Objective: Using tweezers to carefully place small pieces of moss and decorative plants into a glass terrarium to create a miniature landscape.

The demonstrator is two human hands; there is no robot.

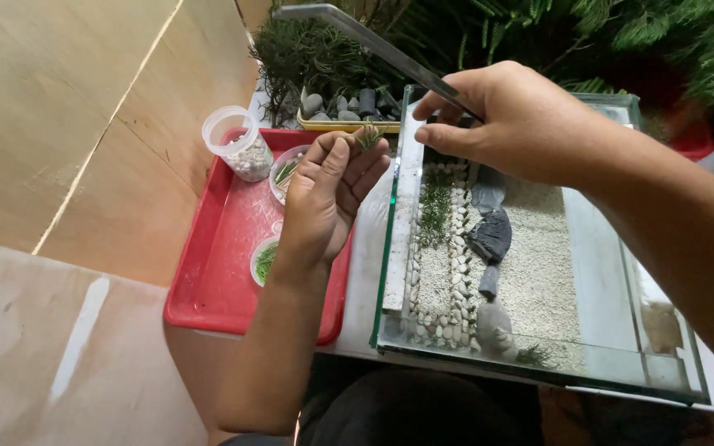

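My left hand [328, 194] is raised over the red tray [216, 264], fingers closed, pinching a small green plant sprig [368, 134] between its fingertips. My right hand [510, 120] grips long metal tweezers [357, 33] that angle up to the far left; their tips are hidden under my fingers. Both hands meet above the left rim of a glass tank [390, 248]. Inside the tank lie white sand [539, 281], a row of pale pebbles [456, 289], dark grey stones [491, 238] and a patch of planted green sprigs [435, 213].
On the red tray stand a clear plastic cup of white gravel [245, 149] and small dishes with green cuttings [264, 260]. A yellow tray of grey stones [349, 111] sits behind. Leafy plants [621, 33] fill the back. A wooden wall [68, 124] is at left.
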